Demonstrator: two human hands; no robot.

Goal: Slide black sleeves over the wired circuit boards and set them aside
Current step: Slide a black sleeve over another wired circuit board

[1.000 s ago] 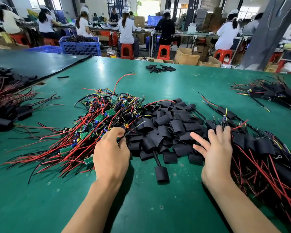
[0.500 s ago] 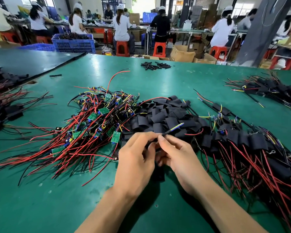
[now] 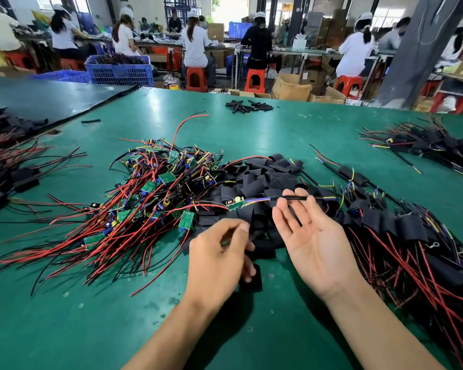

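Hands close together over table, just in front of sleeve pile. Palm up, right hand: fingers straight and spread, tips nipping black lead of circuit board, board hanging just above sleeve pile. Blurred left hand: fingers curled round black sleeve, low near table. Tangle of bare boards to left, sleeved boards heaped to right, just beside sleeve pile.
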